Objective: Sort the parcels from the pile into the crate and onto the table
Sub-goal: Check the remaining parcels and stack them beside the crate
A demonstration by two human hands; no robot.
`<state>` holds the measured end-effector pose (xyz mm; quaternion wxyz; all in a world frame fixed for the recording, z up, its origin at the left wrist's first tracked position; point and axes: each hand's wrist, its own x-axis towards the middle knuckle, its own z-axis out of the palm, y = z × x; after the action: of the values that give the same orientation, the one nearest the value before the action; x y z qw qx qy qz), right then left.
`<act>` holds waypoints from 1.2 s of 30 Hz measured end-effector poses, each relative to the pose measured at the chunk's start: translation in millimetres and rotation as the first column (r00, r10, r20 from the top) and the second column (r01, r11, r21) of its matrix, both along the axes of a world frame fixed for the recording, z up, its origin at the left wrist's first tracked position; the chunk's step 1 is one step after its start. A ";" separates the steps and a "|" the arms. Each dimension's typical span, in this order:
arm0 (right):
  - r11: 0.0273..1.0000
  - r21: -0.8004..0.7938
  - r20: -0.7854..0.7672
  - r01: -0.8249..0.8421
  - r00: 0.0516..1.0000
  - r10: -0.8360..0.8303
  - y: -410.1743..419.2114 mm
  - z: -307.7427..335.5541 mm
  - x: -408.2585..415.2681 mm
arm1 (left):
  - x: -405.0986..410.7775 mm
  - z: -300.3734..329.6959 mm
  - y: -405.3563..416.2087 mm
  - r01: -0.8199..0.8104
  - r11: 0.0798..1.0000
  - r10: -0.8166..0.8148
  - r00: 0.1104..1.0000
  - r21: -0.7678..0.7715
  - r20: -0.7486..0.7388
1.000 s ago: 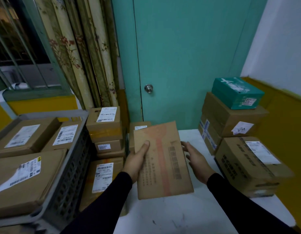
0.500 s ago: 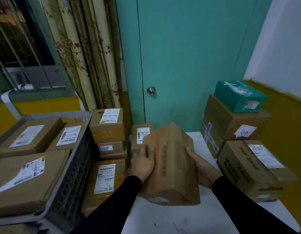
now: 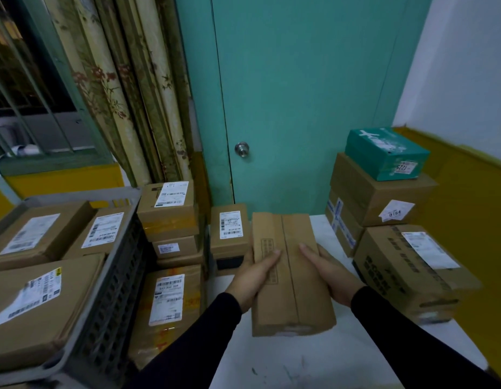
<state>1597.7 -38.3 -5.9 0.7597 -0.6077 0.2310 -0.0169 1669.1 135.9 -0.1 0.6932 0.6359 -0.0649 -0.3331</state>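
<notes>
Both hands hold one brown parcel over the white worktop. The left hand grips its left edge, thumb lying across the top face and the other fingers hidden behind the side. The right hand grips the right edge the same way, thumb on top pointing toward the taped seam down the middle. Whether the parcel's underside touches the worktop cannot be told. Black sleeves cover both arms.

To the left stands a grey crate holding three labelled cartons, the nearest the largest. Between crate and worktop is the pile: a labelled box on top of two flatter ones, a long box with a white label lower down, and a small upright box just beside the held parcel's far left corner.

At the right end of the worktop is a stack of brown boxes with a teal box on top; a larger printed box sits in front of it, near the right hand. Behind are a teal door with a round knob, flowered curtains and a barred window.
</notes>
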 end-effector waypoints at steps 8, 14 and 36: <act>0.997 0.070 0.070 0.027 0.997 -0.031 15.6 5.8 3.7 | 1.5 5.2 2.4 -0.058 0.998 0.057 0.997 0.034 0.044; 0.996 0.079 0.059 0.032 0.998 -0.037 24.2 -1.0 5.4 | 0.1 6.0 9.0 -0.060 0.995 0.052 0.994 0.084 0.091; 0.987 -0.130 0.003 0.094 0.995 -0.095 4.6 -5.0 3.4 | 21.7 14.9 18.0 -0.126 0.992 0.125 0.992 -0.024 -0.028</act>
<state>1601.2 -33.7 -10.9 0.7165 -0.6441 0.2593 -0.0668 1690.8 153.9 14.8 0.7218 0.6252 -0.0197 -0.2963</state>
